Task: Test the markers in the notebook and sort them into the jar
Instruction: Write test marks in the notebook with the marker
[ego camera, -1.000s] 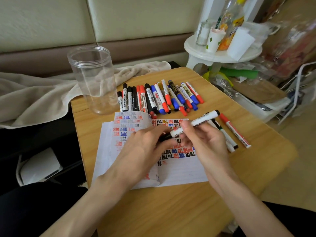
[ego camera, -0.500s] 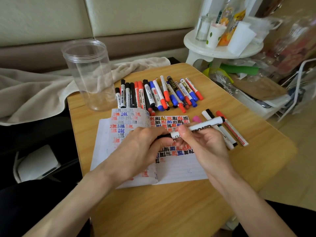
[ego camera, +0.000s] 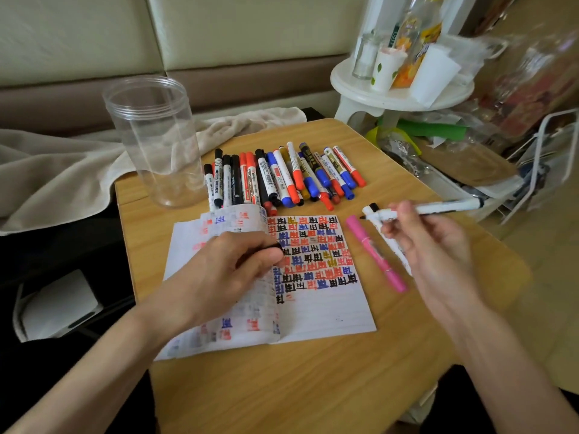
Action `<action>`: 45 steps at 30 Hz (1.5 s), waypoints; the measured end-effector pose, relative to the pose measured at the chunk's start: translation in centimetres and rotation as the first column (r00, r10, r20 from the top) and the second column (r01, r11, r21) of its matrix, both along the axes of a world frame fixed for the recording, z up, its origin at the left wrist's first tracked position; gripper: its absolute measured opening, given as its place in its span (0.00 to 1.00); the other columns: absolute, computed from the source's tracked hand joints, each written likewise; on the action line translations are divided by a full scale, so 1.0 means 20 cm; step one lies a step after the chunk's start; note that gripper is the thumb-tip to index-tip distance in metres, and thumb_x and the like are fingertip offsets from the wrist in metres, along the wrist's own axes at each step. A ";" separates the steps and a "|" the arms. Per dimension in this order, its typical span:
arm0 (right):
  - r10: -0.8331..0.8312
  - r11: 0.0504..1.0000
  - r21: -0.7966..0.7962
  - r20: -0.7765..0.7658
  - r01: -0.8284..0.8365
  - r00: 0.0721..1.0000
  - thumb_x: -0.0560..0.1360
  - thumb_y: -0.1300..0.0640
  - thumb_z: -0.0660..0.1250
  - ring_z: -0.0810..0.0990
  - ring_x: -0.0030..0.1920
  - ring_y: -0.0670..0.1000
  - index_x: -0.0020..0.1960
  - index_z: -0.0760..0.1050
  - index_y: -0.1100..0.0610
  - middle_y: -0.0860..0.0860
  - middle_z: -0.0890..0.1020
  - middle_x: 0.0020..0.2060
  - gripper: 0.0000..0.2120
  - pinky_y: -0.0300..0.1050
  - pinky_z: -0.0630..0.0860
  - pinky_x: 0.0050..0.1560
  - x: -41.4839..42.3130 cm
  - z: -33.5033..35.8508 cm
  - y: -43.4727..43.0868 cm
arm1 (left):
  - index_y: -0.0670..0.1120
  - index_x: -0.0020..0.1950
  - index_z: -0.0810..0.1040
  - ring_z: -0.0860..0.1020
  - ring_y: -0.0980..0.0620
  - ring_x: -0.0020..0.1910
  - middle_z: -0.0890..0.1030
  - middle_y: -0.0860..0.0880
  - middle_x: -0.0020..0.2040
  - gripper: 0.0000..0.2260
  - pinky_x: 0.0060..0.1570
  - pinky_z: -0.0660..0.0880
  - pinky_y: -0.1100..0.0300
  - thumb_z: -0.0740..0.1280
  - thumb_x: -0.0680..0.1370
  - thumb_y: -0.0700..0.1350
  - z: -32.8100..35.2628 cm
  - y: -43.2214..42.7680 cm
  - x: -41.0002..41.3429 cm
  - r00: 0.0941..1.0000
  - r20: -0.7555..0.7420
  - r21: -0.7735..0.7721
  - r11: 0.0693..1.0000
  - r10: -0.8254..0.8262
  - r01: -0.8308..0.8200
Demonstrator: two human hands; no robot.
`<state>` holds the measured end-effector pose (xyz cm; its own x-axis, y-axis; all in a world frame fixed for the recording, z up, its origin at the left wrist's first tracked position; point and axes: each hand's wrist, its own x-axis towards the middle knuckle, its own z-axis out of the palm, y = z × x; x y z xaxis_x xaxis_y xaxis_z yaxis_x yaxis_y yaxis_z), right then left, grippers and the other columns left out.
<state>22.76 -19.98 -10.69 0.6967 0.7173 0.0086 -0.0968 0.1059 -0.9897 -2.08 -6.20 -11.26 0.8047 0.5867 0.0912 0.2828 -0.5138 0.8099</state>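
Note:
An open notebook lies on the wooden table, its right page filled with coloured test marks. My left hand rests on the notebook and pinches a black marker cap. To the right of the page, my right hand holds an uncapped white marker, tip pointing left above the table. A row of several capped markers lies behind the notebook. The clear plastic jar stands empty at the table's back left.
A pink marker and a white marker lie beside the notebook's right edge, under my right hand. A beige cloth drapes at the left. A white round stand with bottles and cups, and cluttered bins, sit at the right.
My hands have pulled apart: the cap came off the white marker and stayed in my left hand. My right hand carried the marker to the right, off the page.

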 end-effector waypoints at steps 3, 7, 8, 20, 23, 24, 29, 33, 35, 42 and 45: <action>0.046 0.995 -0.088 0.037 -0.043 0.998 0.75 0.46 0.72 0.81 0.43 0.51 0.51 0.85 0.57 0.53 0.85 0.41 0.15 0.48 0.81 0.54 -0.08 -0.06 -0.01 | 0.55 0.47 0.79 0.78 0.56 0.39 0.80 0.58 0.39 0.14 0.38 0.73 0.65 0.59 0.78 0.62 -0.04 -0.03 0.02 0.999 -0.036 0.068 0.998 0.010 -0.007; 0.121 0.986 -0.120 0.056 -0.114 0.991 0.77 0.53 0.75 0.82 0.38 0.52 0.49 0.86 0.57 0.59 0.86 0.40 0.07 0.45 0.79 0.41 -0.22 -0.14 -0.01 | 0.55 0.50 0.79 0.78 0.60 0.42 0.81 0.59 0.39 0.21 0.41 0.73 0.64 0.55 0.76 0.67 -0.11 -0.04 0.03 0.993 -0.111 0.185 0.982 0.046 -0.025; 0.140 0.985 -0.113 0.072 -0.132 0.987 0.76 0.56 0.76 0.81 0.37 0.52 0.49 0.85 0.59 0.59 0.85 0.38 0.06 0.43 0.78 0.38 -0.24 -0.15 -0.01 | 0.54 0.50 0.79 0.78 0.59 0.41 0.80 0.58 0.38 0.22 0.40 0.73 0.63 0.54 0.75 0.67 -0.11 -0.04 0.03 0.990 -0.129 0.193 0.981 0.049 -0.023; 0.182 0.980 -0.136 0.315 -0.145 0.931 0.75 0.63 0.76 0.84 0.40 0.55 0.48 0.84 0.54 0.52 0.87 0.39 0.05 0.46 0.81 0.41 -0.38 -0.30 0.00 | 0.57 0.50 0.77 0.77 0.59 0.36 0.79 0.59 0.38 0.07 0.36 0.70 0.61 0.62 0.82 0.58 -0.12 -0.03 0.04 0.975 -0.198 0.194 0.979 0.097 -0.058; 0.169 0.982 -0.135 0.296 -0.134 0.940 0.75 0.62 0.76 0.83 0.41 0.60 0.48 0.84 0.54 0.53 0.87 0.39 0.04 0.52 0.81 0.42 -0.37 -0.31 0.01 | 0.56 0.50 0.77 0.77 0.58 0.35 0.79 0.58 0.37 0.08 0.36 0.69 0.61 0.62 0.81 0.58 -0.13 -0.02 0.03 0.976 -0.189 0.199 0.978 0.109 -0.071; 0.167 0.982 -0.133 0.300 -0.132 0.939 0.75 0.62 0.76 0.83 0.39 0.58 0.48 0.84 0.55 0.53 0.86 0.39 0.04 0.51 0.81 0.41 -0.38 -0.32 0.01 | 0.55 0.51 0.78 0.77 0.58 0.35 0.79 0.57 0.37 0.09 0.36 0.69 0.61 0.62 0.81 0.58 -0.13 -0.02 0.03 0.976 -0.189 0.203 0.976 0.112 -0.073; 0.178 0.981 -0.135 0.318 -0.141 0.931 0.75 0.62 0.77 0.80 0.36 0.50 0.47 0.84 0.54 0.52 0.85 0.37 0.05 0.42 0.78 0.38 -0.37 -0.33 0.01 | 0.55 0.52 0.79 0.76 0.59 0.34 0.78 0.58 0.36 0.11 0.35 0.68 0.62 0.63 0.80 0.59 -0.13 -0.02 0.03 0.977 -0.179 0.214 0.974 0.116 -0.076; 0.193 0.978 -0.136 0.329 -0.156 0.924 0.75 0.63 0.77 0.79 0.35 0.52 0.47 0.84 0.53 0.50 0.85 0.36 0.06 0.46 0.77 0.36 -0.38 -0.33 0.01 | 0.56 0.53 0.79 0.76 0.62 0.36 0.78 0.60 0.35 0.11 0.34 0.68 0.63 0.63 0.80 0.60 -0.14 -0.02 0.03 0.981 -0.155 0.223 0.972 0.116 -0.080; 0.199 0.978 -0.134 0.347 -0.161 0.916 0.75 0.62 0.77 0.79 0.36 0.56 0.46 0.85 0.52 0.52 0.85 0.36 0.06 0.52 0.76 0.36 -0.38 -0.33 0.02 | 0.55 0.53 0.80 0.76 0.61 0.36 0.79 0.60 0.36 0.11 0.35 0.70 0.61 0.64 0.80 0.59 -0.14 -0.02 0.03 0.981 -0.154 0.220 0.972 0.118 -0.082; 0.213 0.975 -0.140 0.357 -0.174 0.909 0.75 0.61 0.77 0.79 0.35 0.53 0.46 0.85 0.51 0.51 0.85 0.36 0.06 0.49 0.76 0.35 -0.37 -0.34 0.01 | 0.55 0.54 0.80 0.76 0.60 0.35 0.79 0.59 0.38 0.11 0.36 0.72 0.61 0.64 0.80 0.60 -0.13 -0.03 0.02 0.979 -0.164 0.220 0.972 0.121 -0.084; 0.230 0.971 -0.155 0.383 -0.183 0.895 0.75 0.62 0.77 0.79 0.35 0.49 0.46 0.84 0.50 0.49 0.85 0.37 0.07 0.44 0.75 0.34 -0.37 -0.35 0.02 | 0.56 0.54 0.80 0.75 0.61 0.35 0.79 0.60 0.38 0.09 0.37 0.72 0.60 0.65 0.80 0.59 -0.12 -0.03 0.02 0.979 -0.163 0.217 0.973 0.119 -0.082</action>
